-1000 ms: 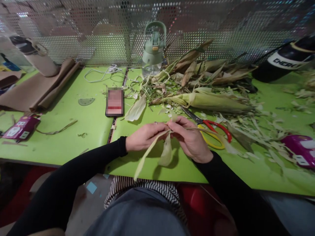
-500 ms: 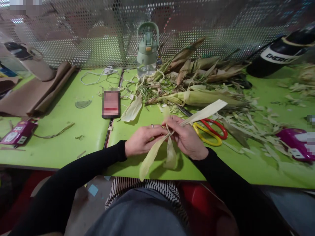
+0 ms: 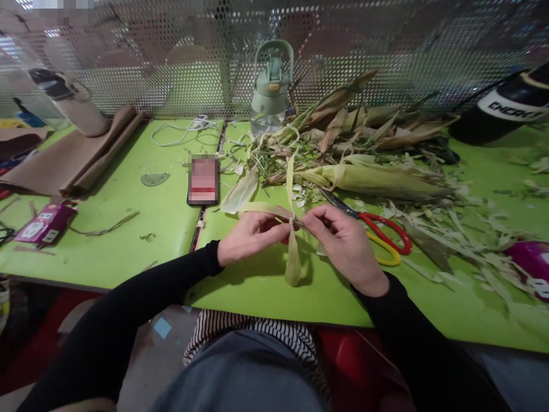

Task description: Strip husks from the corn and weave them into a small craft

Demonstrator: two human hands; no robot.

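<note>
Between my two hands is a bundle of pale corn husk strips [image 3: 293, 263], crossing at a small knot or twist. One strip points up, one hangs down toward me, and one runs left over my fingers. My left hand [image 3: 256, 236] is closed on the strips just left of the crossing. On the other side, my right hand [image 3: 341, 243] pinches the strip end close to the crossing. Scissors [image 3: 386, 229] with red and yellow handles lie just beyond my right hand, which covers part of them. A loose husk piece [image 3: 240, 191] rests beyond my left hand.
Corn husks [image 3: 377, 177] and shreds are heaped at the back right. A green bottle [image 3: 270, 94] stands by the perforated screen. A phone [image 3: 203, 179] lies left of it. A purple pack [image 3: 47, 223] sits at far left, a black bottle [image 3: 493, 109] at back right.
My right hand has shifted right, away from my left hand. The strips have turned: one now stands up, one lies left, and the long end at right no longer shows. The view has shifted slightly left.
</note>
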